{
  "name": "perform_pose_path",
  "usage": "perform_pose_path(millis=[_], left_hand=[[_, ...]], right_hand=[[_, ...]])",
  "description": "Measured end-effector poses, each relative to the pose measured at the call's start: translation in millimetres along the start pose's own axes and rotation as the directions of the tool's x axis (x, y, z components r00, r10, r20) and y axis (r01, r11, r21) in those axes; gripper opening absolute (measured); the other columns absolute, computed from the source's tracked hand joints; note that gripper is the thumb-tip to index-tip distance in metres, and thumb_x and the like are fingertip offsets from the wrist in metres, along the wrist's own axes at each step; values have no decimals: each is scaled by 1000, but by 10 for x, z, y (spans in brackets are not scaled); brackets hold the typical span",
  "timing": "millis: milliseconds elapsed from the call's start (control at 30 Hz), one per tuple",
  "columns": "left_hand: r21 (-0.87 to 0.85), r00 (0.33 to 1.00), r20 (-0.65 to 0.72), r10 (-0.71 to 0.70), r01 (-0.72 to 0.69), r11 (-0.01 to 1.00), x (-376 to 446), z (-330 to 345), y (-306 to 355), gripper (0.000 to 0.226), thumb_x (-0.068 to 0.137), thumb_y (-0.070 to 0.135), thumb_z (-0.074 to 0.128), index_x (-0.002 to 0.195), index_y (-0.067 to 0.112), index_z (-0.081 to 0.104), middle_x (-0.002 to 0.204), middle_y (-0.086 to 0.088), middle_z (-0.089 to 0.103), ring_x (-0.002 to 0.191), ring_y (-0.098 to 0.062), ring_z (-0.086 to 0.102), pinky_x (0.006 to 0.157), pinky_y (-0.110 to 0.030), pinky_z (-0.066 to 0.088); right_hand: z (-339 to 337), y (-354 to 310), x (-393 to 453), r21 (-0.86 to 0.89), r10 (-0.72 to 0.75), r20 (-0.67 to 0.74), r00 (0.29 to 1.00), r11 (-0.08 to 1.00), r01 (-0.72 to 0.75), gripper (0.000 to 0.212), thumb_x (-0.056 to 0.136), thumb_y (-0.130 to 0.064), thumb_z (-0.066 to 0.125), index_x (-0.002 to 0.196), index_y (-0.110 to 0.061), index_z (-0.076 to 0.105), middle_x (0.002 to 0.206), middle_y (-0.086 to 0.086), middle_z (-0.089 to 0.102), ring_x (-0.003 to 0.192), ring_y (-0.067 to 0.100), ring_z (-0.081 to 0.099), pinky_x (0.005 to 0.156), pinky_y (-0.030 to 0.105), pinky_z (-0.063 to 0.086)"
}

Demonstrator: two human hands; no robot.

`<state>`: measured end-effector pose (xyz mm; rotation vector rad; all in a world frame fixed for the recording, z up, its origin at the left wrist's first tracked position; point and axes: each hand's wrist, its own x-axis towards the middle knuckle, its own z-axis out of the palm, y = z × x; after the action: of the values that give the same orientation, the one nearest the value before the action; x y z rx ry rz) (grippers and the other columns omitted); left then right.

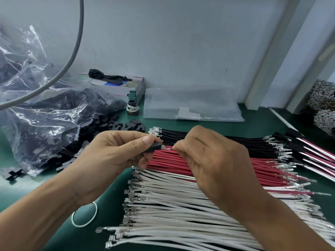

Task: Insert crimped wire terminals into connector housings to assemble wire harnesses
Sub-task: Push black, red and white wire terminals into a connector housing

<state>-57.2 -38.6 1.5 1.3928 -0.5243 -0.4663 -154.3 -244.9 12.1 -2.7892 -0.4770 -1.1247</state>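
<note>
The step in hand is an insertion — one terminal is at the mouth of a housing, not yet seated. The left hand (116, 153) pinches a small black housing (153, 147) between thumb and curled fingers, its open end turned toward the other hand. The right hand (213, 160) has its fingers curled tight on a wire just behind its metal terminal (165, 148), which shows as a short bright tip touching the housing's opening. The wire itself is hidden under the fingers, so its colour cannot be told.

Taking the housing as the landmark: directly below and beyond it lie the red wires (208, 165), with the black wires (181, 135) behind them and the white wires (181, 205) in front, toward the person, all fanned on the green surface (112, 220). To the housing's left, a clear bag (45, 115) spills loose black housings.

The next move, as I judge it, calls for a straight push along the cavity axis — terminal held square to the slot — until it locks, with the left hand bracing against the push. A tilted entry could bend the terminal.
</note>
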Motion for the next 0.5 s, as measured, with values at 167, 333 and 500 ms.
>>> perform_pose_path(millis=[167, 333, 500], left_hand=[[50, 999, -33, -27, 29, 998, -7, -3, -7, 43, 72, 39, 84, 98, 5, 82, 80, -15, 71, 68, -19, 60, 60, -21, 53], [57, 999, -48, -3, 6, 998, -34, 88, -27, 33, 76, 34, 75, 95, 8, 83, 75, -12, 71, 65, -17, 60, 58, -18, 53], [113, 995, -40, 91, -86, 990, -54, 154, -32, 31, 78, 36, 74, 102, 18, 82, 83, -9, 76, 69, -18, 67, 64, -19, 55]], right_hand=[[55, -83, -15, -106, -48, 49, 998, 993, 53, 13, 88, 0, 71, 93, -12, 68, 86, 0, 58, 68, 17, 50, 47, 34, 46], [128, -115, -41, 73, 104, 2, 995, 992, -104, 7, 95, -7, 67, 98, -13, 69, 87, -2, 58, 69, 15, 54, 55, 34, 50], [152, -166, -32, 251, 226, 14, 974, 942, -223, 13, 100, -23, 57, 97, -18, 69, 89, -9, 59, 74, 9, 56, 59, 32, 51]])
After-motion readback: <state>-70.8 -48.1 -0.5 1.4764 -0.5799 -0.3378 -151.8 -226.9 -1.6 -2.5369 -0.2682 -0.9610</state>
